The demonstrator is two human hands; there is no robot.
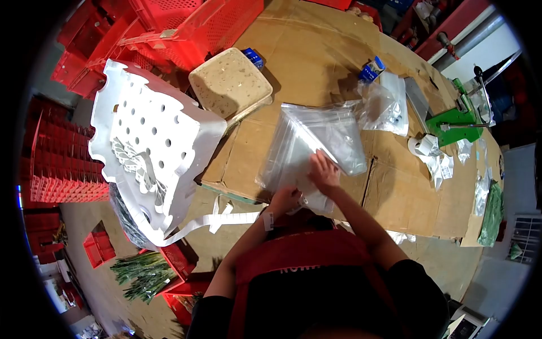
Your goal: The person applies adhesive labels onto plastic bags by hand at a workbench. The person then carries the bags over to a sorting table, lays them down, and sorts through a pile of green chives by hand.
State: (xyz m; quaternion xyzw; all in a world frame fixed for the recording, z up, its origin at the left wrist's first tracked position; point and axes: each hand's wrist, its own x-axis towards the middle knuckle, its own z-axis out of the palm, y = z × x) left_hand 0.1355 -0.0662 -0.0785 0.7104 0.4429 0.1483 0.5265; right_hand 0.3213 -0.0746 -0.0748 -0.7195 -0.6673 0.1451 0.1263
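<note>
A pile of clear plastic bags [344, 133] lies on the cardboard-covered table in front of me. My right hand [324, 171] rests on the plastic with its fingers stretched out. At the near edge of the pile, my left hand [287, 199] has its fingers curled in; a small whitish bit shows beside the fingertips, too small to name. A white label strip [240, 218] runs from the white perforated crate [148, 121] to my left forearm, where a label sits near the wrist. More of the strip lies bunched inside the crate.
A beige tub [231, 82] stands behind the crate, near red crates [195, 37]. To the right are a blue box [372, 69], more plastic bags [389, 104], a green metal device [454, 124] and crumpled label paper [433, 158]. Leafy green stalks [144, 274] fill a red crate at lower left.
</note>
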